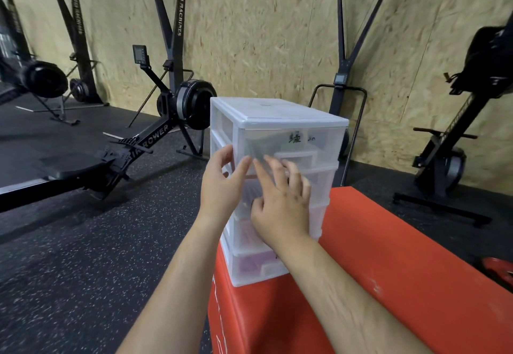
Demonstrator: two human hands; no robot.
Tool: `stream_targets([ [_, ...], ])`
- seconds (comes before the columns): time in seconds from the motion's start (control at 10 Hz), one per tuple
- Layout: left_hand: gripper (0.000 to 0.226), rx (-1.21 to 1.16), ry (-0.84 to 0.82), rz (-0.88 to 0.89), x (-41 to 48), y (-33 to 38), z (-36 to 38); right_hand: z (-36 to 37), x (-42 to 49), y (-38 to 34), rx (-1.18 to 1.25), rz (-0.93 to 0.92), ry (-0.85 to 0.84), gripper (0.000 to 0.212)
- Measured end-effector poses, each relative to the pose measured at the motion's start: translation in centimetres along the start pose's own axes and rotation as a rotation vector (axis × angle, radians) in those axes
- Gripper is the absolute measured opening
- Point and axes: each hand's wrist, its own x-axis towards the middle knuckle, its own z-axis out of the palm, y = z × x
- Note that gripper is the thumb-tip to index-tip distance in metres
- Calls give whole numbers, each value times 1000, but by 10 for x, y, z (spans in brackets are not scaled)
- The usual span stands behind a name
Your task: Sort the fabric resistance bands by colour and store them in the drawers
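Here, tower: translucent white plastic drawer tower (277, 112), upright on red padded worktop (388, 256).
Left grip (224, 184): fingers straight, touching tower's front-left edge.
Right grip (283, 203): fingers flat on upper drawer fronts, holding nothing.
Bands: purple fabric bands (249, 263), bottom drawer, below both grips; axis unclear.

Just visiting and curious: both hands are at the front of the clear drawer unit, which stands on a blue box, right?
Not quite. The box is red, not blue. The head view shows the left hand and right hand at the front of the clear drawer unit, which stands on it.
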Motion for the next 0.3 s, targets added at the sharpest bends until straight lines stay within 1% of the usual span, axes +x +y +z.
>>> stream_targets([
  [0.1,33,51,14,16,3,5,0,-6,8,-5,3,19,-103,79],
  [0.2,38,141,38,58,-3,2,-1,-16,4,-4,2,5,-110,72],
  [0.3,32,324,114,234,-14,6,0,-31,-1,2,19,-10,-113,62],
])
